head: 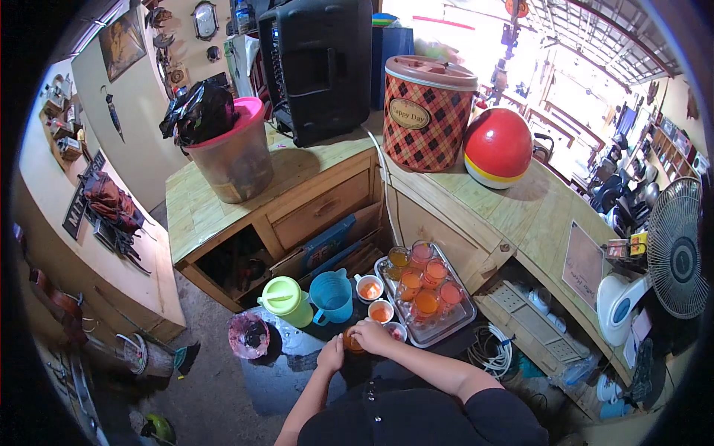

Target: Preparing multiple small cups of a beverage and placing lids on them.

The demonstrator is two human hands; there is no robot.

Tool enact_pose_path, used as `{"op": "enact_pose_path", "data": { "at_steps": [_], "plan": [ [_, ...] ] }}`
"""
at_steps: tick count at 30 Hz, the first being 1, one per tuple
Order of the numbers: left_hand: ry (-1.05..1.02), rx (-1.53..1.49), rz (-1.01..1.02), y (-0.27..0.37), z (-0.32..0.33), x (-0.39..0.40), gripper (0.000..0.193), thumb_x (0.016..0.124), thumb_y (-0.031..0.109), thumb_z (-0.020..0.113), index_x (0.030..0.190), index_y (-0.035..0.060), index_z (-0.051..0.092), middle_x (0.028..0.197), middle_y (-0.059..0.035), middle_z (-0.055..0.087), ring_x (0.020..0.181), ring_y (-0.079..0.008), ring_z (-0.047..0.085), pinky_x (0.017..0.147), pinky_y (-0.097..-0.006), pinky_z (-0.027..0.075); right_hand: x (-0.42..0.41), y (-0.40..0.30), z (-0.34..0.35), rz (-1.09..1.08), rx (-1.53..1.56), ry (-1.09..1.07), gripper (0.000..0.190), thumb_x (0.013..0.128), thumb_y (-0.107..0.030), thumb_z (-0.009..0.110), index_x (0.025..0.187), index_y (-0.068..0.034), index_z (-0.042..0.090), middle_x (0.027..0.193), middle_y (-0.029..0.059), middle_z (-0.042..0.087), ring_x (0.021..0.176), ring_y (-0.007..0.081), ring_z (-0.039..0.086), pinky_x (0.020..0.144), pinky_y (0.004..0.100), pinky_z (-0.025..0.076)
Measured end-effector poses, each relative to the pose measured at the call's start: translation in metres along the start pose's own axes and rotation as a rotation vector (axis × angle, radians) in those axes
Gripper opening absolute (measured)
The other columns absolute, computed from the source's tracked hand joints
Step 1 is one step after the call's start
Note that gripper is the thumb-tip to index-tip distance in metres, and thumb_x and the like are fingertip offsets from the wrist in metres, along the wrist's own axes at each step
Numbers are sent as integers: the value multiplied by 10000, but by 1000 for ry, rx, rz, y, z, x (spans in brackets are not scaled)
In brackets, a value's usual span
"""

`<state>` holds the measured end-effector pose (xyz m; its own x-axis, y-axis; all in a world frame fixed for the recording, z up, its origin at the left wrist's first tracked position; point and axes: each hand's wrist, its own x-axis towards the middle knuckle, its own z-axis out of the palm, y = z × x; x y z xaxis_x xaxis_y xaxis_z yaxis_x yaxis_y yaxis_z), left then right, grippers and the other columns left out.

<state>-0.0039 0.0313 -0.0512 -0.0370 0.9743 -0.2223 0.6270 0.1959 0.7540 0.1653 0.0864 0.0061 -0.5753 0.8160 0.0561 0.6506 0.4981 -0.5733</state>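
Note:
Close to my body, a small amber-brown container point(352, 341) sits between my two hands. My right hand point(372, 337) curls over its top and right side, hiding much of it. My left hand point(332, 353) grips its left side with bent fingers. Just beyond stand white cups point(381, 311) with orange and reddish contents. A blue plastic pitcher point(331, 295) and a lime-green lidded pitcher point(287, 302) are to the left of the cups. On the right, a metal tray point(446, 329) bears several glass mugs point(427, 303) of orange, pink and yellowish drinks.
A reddish plastic bag point(249, 335) lies left of the pitchers. Behind are a wooden counter point(318, 167), a bucket point(234, 161) with a black bag, a black loudspeaker point(318, 72), a plaid drink cooler point(428, 117) and a red ball-shaped object point(498, 146). A fan point(678, 251) stands right; coiled cable point(493, 351) lies below.

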Motion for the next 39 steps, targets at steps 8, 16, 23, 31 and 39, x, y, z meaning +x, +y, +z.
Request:
{"op": "enact_pose_path", "data": {
  "at_steps": [8, 16, 23, 31, 39],
  "plan": [
    [10, 5, -8, 5, -2, -1, 541, 993, 445, 190, 982, 35, 543, 1001, -255, 612, 994, -441, 560, 832, -502, 431, -2, -3, -7, -47, -200, -51, 159, 818, -172, 585, 920, -118, 694, 883, 66, 622, 915, 276, 553, 801, 409, 449],
    [18, 27, -17, 6, -3, -3, 557, 993, 451, 184, 974, 35, 553, 982, -247, 619, 986, -433, 567, 834, -498, 433, -1, 0, -6, -90, -136, 60, 153, 829, -183, 578, 909, -128, 697, 904, 57, 635, 902, 264, 568, 798, 416, 453],
    [-4, 5, -12, 10, -5, -4, 555, 992, 457, 191, 955, 33, 548, 992, -254, 611, 989, -436, 563, 832, -500, 428, 2, 0, -4, 41, 37, 47, 156, 828, -190, 582, 915, -143, 703, 896, 40, 641, 926, 257, 568, 792, 425, 446],
    [-6, 19, -16, 5, -4, -2, 547, 992, 457, 196, 966, 32, 540, 1004, -258, 610, 995, -442, 559, 834, -502, 429, 3, -3, -5, 22, 104, -7, 163, 822, -198, 591, 918, -126, 701, 897, 45, 636, 932, 261, 555, 845, 404, 423],
    [-19, 42, -41, 10, -7, -3, 546, 991, 456, 189, 964, 42, 546, 1005, -254, 614, 995, -442, 562, 841, -505, 431, -2, -1, -7, -63, -84, -66, 146, 807, -181, 609, 911, -134, 699, 905, 44, 616, 928, 255, 547, 811, 404, 441]
  ]
}}
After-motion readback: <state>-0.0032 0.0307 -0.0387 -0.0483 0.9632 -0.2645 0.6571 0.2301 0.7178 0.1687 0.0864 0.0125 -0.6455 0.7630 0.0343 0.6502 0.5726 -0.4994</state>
